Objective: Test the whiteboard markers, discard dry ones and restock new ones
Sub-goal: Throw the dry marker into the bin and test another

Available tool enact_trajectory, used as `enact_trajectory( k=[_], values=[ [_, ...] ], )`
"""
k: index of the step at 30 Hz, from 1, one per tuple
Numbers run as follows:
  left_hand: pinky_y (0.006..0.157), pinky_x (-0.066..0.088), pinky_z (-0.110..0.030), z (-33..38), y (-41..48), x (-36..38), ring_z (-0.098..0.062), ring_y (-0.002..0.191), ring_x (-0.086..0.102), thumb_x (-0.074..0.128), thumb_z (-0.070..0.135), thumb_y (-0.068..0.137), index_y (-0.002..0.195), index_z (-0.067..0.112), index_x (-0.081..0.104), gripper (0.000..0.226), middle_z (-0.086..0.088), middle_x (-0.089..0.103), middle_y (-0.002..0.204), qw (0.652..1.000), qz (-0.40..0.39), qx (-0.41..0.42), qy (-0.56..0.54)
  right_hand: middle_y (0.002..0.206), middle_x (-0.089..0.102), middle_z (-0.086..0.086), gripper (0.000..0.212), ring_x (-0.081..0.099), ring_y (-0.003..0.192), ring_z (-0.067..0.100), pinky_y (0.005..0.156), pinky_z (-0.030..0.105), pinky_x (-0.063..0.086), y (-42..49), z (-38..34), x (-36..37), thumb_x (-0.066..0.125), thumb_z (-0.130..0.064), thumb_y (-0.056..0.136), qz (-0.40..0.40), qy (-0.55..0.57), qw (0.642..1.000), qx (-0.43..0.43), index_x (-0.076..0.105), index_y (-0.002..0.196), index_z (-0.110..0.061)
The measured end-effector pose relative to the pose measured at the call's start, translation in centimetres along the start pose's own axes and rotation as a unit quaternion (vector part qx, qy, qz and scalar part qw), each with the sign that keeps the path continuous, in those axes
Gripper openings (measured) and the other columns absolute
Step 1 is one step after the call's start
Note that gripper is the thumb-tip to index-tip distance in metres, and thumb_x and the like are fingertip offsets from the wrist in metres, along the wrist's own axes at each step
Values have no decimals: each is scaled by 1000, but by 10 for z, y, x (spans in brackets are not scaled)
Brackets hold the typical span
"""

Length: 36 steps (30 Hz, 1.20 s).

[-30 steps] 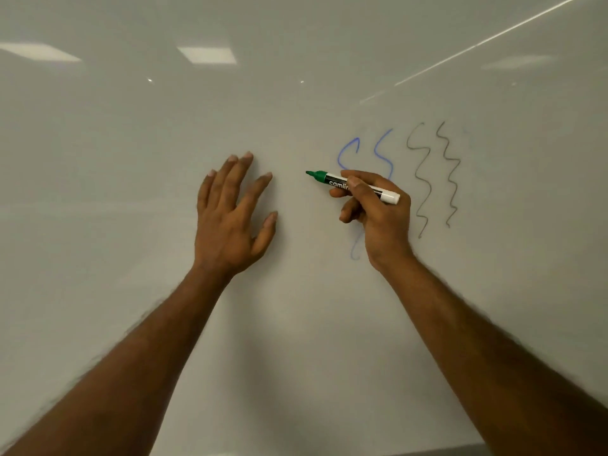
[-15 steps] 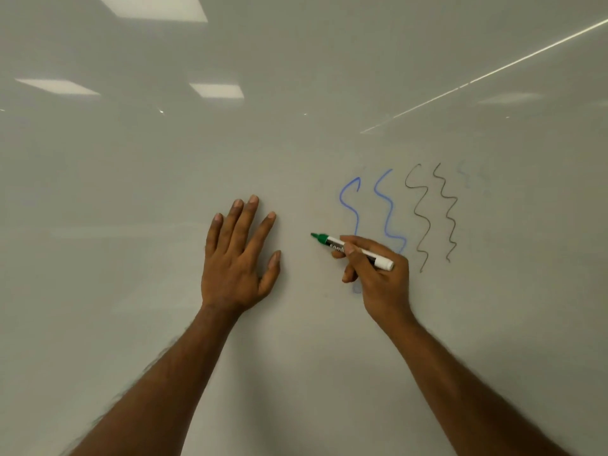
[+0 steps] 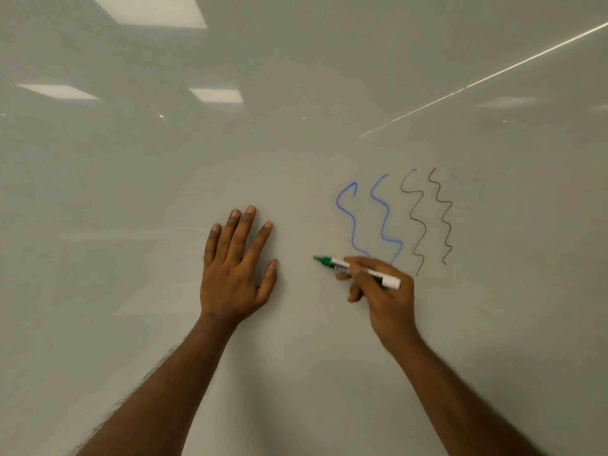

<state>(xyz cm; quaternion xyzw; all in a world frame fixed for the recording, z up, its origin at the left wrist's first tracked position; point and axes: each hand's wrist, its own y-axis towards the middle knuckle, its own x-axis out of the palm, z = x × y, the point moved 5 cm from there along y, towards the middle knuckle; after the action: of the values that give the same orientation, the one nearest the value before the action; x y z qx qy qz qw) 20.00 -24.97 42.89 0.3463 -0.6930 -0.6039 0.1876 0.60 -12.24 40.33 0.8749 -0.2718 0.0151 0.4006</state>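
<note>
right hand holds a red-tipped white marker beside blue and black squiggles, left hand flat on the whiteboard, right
One slip: the head view shows the white marker in the right hand has a green tip, not red. The blue squiggles, black squiggles and flat left hand on the glossy whiteboard stand.

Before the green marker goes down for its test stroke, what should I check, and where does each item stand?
1. Cap off, nib exposed on the green marker: ok.
2. Right hand grips the marker's barrel: ok.
3. Left hand rests open on the whiteboard, apart from the nib: ok.
4. Bare board between the left hand and the blue squiggles for a stroke: ok.
5. Nib touching the board: cannot tell.
6. Green test mark on the board: not ok; only the blue and black squiggles show.
</note>
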Motion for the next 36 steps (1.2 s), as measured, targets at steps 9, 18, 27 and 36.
enact_trajectory(
  k=[9, 18, 27, 36],
  values=[
    [118, 22, -53, 0, -2, 2, -30, 148, 23, 54, 38, 91, 146, 14, 43, 61, -13, 29, 158, 1000, -6, -4, 0, 84, 74, 16, 19, 56, 49, 8, 49, 20, 48, 67, -44, 25, 58, -3, 95, 19, 18, 998, -57, 69, 107, 6],
    [118, 22, -54, 2, -9, 1, -31, 148, 22, 54, 37, 91, 145, 13, 44, 60, -14, 30, 157, 1000, -7, -11, -3, 84, 75, 14, 16, 54, 50, 16, 51, 23, 49, 19, -2, -5, 58, -5, 94, 7, -2, 1000, -2, 71, 103, -1],
    [117, 20, -57, 12, -47, 5, -35, 148, 22, 57, 38, 90, 145, 13, 44, 62, -17, 29, 157, 999, -29, -29, -9, 81, 74, 14, 16, 54, 53, 15, 51, 24, 47, -22, 29, -38, 58, -1, 94, -10, -51, 997, 62, 72, 98, -3],
    [118, 19, -57, 20, -68, 3, -35, 148, 20, 61, 37, 88, 145, 12, 44, 64, -18, 27, 157, 997, -65, -40, -11, 82, 74, 17, 18, 54, 52, 18, 52, 24, 48, -47, 43, -46, 53, -5, 95, 15, 13, 993, 116, 71, 99, -3]
  ],
)
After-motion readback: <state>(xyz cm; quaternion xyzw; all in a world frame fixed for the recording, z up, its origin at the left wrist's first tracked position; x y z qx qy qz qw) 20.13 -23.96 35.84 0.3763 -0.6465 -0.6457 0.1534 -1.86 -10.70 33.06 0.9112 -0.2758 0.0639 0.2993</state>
